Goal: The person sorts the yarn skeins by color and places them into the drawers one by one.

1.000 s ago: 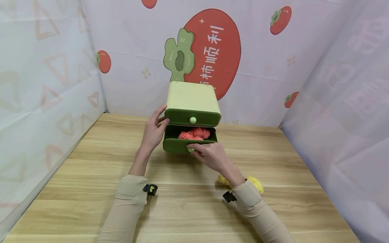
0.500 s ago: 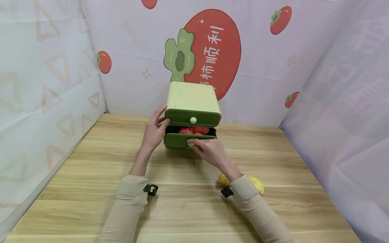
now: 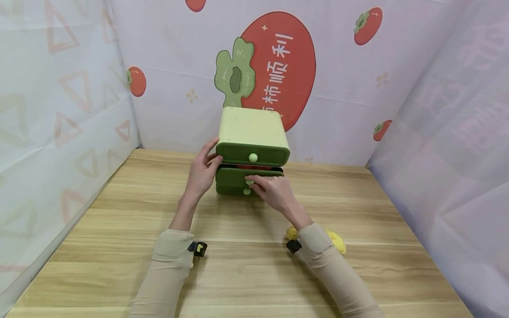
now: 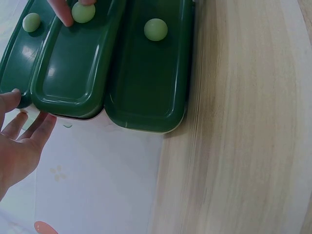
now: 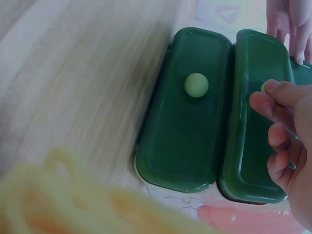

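Observation:
A small cabinet (image 3: 252,126) with a cream top has three stacked green drawers with round pale knobs. The middle drawer (image 4: 70,73) sticks out a little past the other two. A strip of red yarn (image 3: 254,167) shows through the gap above it. My right hand (image 3: 276,193) pinches the middle drawer's knob (image 3: 249,181) between thumb and index finger. At the cabinet's upper left corner, my left hand (image 3: 202,174) holds on, its thumb on the front edge and its fingers along the side. The top drawer (image 3: 234,153) and bottom drawer (image 5: 183,131) are closed.
Yellow yarn (image 3: 336,240) lies on the wooden table (image 3: 238,274), partly hidden under my right forearm. It blurs across the lower left of the right wrist view. Behind the cabinet hangs a printed cloth backdrop (image 3: 171,110), with cloth walls on both sides.
My right hand has pushed the middle drawer inward, away from me. The red yarn in it is now mostly covered, and the bottom drawer's knob has come into sight. My left hand stays put.

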`<move>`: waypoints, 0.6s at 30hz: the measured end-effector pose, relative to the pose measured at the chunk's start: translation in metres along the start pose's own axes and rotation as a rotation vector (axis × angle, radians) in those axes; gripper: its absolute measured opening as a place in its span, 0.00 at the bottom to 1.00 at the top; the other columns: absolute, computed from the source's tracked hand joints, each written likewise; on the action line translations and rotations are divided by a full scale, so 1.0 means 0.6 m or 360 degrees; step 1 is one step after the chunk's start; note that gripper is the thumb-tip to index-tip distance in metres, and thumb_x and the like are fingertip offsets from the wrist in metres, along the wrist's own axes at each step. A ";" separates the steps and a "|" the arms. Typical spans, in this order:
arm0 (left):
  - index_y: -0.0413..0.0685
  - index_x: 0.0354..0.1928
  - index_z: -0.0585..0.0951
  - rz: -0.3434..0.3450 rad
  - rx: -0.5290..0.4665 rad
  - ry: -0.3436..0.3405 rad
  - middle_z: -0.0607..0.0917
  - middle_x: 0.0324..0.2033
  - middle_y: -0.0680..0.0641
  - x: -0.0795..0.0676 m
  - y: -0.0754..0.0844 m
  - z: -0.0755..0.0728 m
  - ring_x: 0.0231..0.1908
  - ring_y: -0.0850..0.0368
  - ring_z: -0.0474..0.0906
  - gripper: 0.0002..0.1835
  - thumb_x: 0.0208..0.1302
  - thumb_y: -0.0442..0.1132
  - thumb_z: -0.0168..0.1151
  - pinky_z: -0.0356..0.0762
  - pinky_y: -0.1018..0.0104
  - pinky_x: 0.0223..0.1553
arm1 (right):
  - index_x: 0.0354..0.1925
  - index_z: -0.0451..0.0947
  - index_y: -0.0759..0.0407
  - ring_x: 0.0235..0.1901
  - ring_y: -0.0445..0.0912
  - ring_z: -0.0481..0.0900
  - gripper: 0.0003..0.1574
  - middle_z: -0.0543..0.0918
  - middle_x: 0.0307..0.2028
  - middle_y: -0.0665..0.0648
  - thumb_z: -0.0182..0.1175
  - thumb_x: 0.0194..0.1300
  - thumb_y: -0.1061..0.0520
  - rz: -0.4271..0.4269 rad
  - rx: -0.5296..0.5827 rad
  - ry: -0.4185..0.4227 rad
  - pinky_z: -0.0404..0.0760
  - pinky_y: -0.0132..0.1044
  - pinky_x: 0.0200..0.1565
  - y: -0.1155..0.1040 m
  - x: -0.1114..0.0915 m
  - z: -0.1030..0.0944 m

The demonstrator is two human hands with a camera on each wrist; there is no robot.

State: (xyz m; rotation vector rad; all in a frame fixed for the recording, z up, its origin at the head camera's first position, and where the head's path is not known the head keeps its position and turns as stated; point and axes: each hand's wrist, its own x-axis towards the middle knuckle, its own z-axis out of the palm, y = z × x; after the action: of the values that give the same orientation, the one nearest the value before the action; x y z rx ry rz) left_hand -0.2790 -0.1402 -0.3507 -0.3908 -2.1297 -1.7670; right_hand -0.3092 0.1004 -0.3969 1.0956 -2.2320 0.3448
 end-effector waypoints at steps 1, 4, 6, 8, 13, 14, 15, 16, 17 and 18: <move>0.46 0.74 0.65 0.0000 -0.0001 0.0001 0.63 0.74 0.43 0.000 0.000 0.000 0.65 0.36 0.71 0.28 0.74 0.31 0.54 0.74 0.45 0.64 | 0.50 0.86 0.45 0.14 0.38 0.72 0.14 0.90 0.31 0.47 0.68 0.65 0.52 0.0011 -0.0005 0.0005 0.67 0.32 0.17 0.002 0.001 0.002; 0.46 0.74 0.65 0.0006 -0.0003 0.0005 0.63 0.74 0.43 0.001 -0.001 0.000 0.65 0.36 0.72 0.28 0.74 0.31 0.54 0.74 0.45 0.64 | 0.49 0.86 0.45 0.15 0.39 0.72 0.14 0.89 0.28 0.47 0.68 0.65 0.52 0.0031 -0.0018 0.0023 0.67 0.31 0.17 0.007 0.002 0.007; 0.45 0.74 0.65 0.0011 -0.0006 0.0008 0.63 0.74 0.42 0.001 -0.001 0.000 0.65 0.36 0.72 0.28 0.74 0.31 0.54 0.74 0.45 0.64 | 0.49 0.86 0.44 0.15 0.39 0.73 0.14 0.88 0.27 0.47 0.68 0.64 0.52 0.0042 -0.0030 0.0040 0.68 0.32 0.17 0.009 0.004 0.010; 0.45 0.74 0.65 0.0009 -0.0004 0.0009 0.63 0.74 0.43 0.001 -0.001 0.000 0.65 0.36 0.72 0.28 0.74 0.31 0.54 0.74 0.45 0.64 | 0.49 0.86 0.44 0.15 0.39 0.72 0.14 0.87 0.25 0.47 0.68 0.64 0.52 0.0054 -0.0038 0.0050 0.68 0.32 0.17 0.011 0.006 0.013; 0.47 0.74 0.65 -0.0009 0.0011 0.0009 0.63 0.74 0.43 0.002 -0.002 0.001 0.65 0.37 0.72 0.28 0.74 0.31 0.54 0.74 0.46 0.64 | 0.50 0.85 0.43 0.13 0.39 0.68 0.14 0.81 0.18 0.48 0.66 0.66 0.53 0.0102 -0.0069 0.0033 0.64 0.32 0.15 0.013 0.009 0.020; 0.47 0.74 0.65 -0.0013 0.0012 0.0009 0.63 0.74 0.44 0.002 -0.002 0.001 0.65 0.37 0.72 0.28 0.74 0.32 0.54 0.74 0.46 0.64 | 0.50 0.85 0.43 0.13 0.40 0.67 0.14 0.81 0.17 0.49 0.66 0.67 0.52 0.0108 -0.0074 0.0030 0.64 0.32 0.15 0.013 0.009 0.021; 0.47 0.74 0.65 -0.0014 0.0014 0.0010 0.63 0.74 0.44 0.002 -0.003 0.001 0.65 0.37 0.72 0.28 0.74 0.32 0.54 0.74 0.46 0.64 | 0.51 0.85 0.43 0.13 0.40 0.67 0.14 0.80 0.17 0.49 0.66 0.67 0.52 0.0110 -0.0076 0.0032 0.63 0.32 0.14 0.014 0.010 0.022; 0.47 0.74 0.65 -0.0014 0.0012 0.0012 0.63 0.74 0.44 0.002 -0.003 0.001 0.65 0.37 0.72 0.28 0.74 0.32 0.54 0.74 0.46 0.64 | 0.51 0.85 0.43 0.12 0.40 0.67 0.14 0.81 0.18 0.49 0.65 0.67 0.52 0.0108 -0.0080 0.0038 0.63 0.32 0.14 0.014 0.009 0.023; 0.47 0.74 0.65 -0.0012 0.0008 0.0013 0.63 0.74 0.44 0.002 -0.004 0.001 0.65 0.37 0.72 0.28 0.74 0.31 0.54 0.74 0.46 0.64 | 0.51 0.85 0.43 0.13 0.40 0.67 0.14 0.83 0.19 0.49 0.66 0.67 0.52 0.0100 -0.0083 0.0052 0.63 0.32 0.14 0.015 0.009 0.024; 0.47 0.74 0.65 -0.0011 0.0005 0.0014 0.63 0.74 0.44 0.002 -0.004 0.002 0.65 0.37 0.72 0.28 0.74 0.31 0.54 0.74 0.46 0.64 | 0.51 0.85 0.43 0.13 0.40 0.68 0.14 0.84 0.21 0.49 0.66 0.67 0.52 0.0086 -0.0083 0.0069 0.64 0.32 0.14 0.015 0.008 0.024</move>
State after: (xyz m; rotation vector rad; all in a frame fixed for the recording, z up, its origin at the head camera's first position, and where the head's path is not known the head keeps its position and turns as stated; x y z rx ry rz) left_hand -0.2811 -0.1396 -0.3525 -0.3746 -2.1304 -1.7655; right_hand -0.3244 0.0958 -0.4047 0.9931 -2.2229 0.3278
